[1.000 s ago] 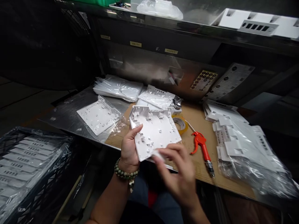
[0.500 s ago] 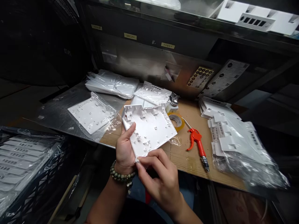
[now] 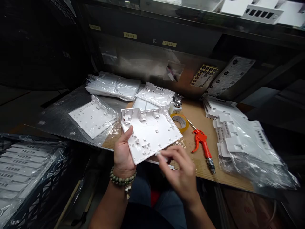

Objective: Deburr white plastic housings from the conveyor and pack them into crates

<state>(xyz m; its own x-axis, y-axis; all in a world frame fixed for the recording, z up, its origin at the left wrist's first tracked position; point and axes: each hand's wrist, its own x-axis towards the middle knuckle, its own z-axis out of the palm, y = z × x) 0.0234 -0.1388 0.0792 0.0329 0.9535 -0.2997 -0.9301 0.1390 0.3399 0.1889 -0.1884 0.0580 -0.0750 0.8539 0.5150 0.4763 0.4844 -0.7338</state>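
Observation:
My left hand (image 3: 122, 152), with a bead bracelet at the wrist, grips the left edge of a white plastic panel (image 3: 150, 133) and holds it tilted above the bench's front edge, ribbed side up. My right hand (image 3: 182, 173) is at the panel's near edge, fingers pinched on a small white piece (image 3: 159, 155) that touches the panel's rim. The right hand is slightly blurred.
A bagged white panel (image 3: 94, 116) lies left on a metal sheet. Behind are stacked clear bags (image 3: 114, 86) and more bagged panels (image 3: 154, 93). A tape roll (image 3: 179, 122), an orange air blow gun (image 3: 202, 143), bagged white parts (image 3: 240, 143) right, a black crate (image 3: 26, 171) of parts left.
My right hand moved from the panel's lower left corner rightward along its near edge, still pinching the small white piece. The panel tilted slightly; the view shifted a little.

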